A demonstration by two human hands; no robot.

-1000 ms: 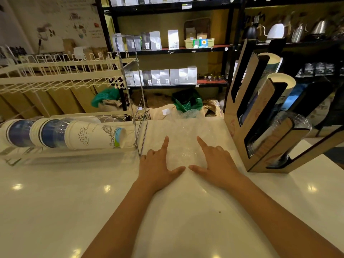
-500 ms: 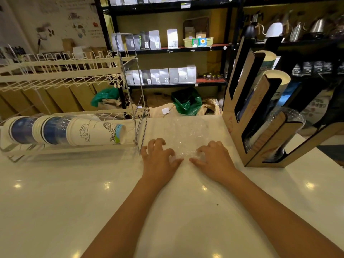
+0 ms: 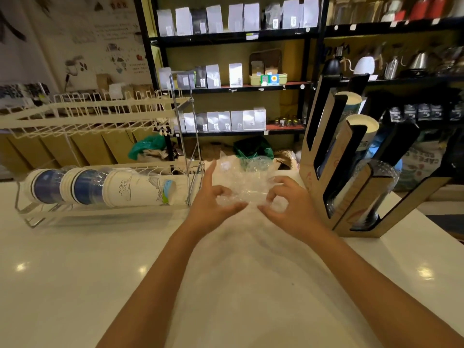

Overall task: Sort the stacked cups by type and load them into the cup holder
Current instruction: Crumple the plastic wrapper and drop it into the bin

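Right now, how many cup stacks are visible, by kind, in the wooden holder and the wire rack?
Paper cup stacks in the cup holder: 2
Clear plastic cup stack in holder: 1
Mixed stack in the wire rack: 1
Total: 4

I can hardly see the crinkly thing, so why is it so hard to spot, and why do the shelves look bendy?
Head view: the clear crumpled plastic wrap in both hands is see-through against the glossy white counter, which shows lamp glare spots; the wide-angle lens bows the black shelves.
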